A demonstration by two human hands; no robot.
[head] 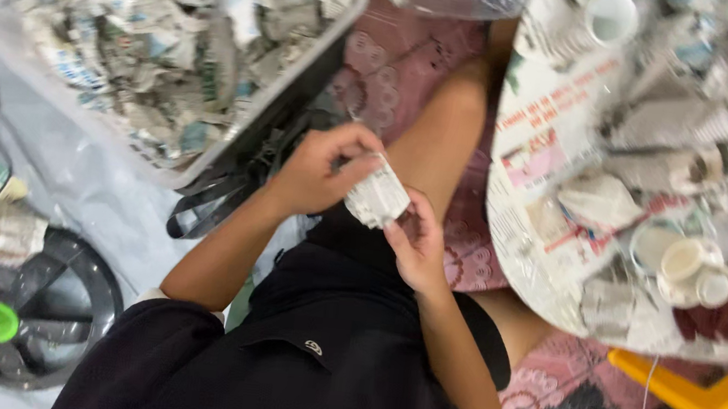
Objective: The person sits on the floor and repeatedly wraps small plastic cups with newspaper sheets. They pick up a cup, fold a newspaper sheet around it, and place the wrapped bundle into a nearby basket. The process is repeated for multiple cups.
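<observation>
From the head camera, looking straight down, the left hand (318, 173) and the right hand (418, 246) meet over the person's lap, both closed on a small wad of newspaper (375, 198). The left fingers curl over its upper left edge and the right fingers pinch its lower right corner, so the wad sits between the two hands, above the dark clothing. To the upper left stands a clear plastic bin (60, 91) heaped with torn newspaper scraps. On the right, a round table (506, 228) covered in newspaper carries small white cups (691, 270) and more paper pieces, with a yellow stool (713, 403) beneath its edge. A fan (29, 305) lies on the floor at lower left.
</observation>
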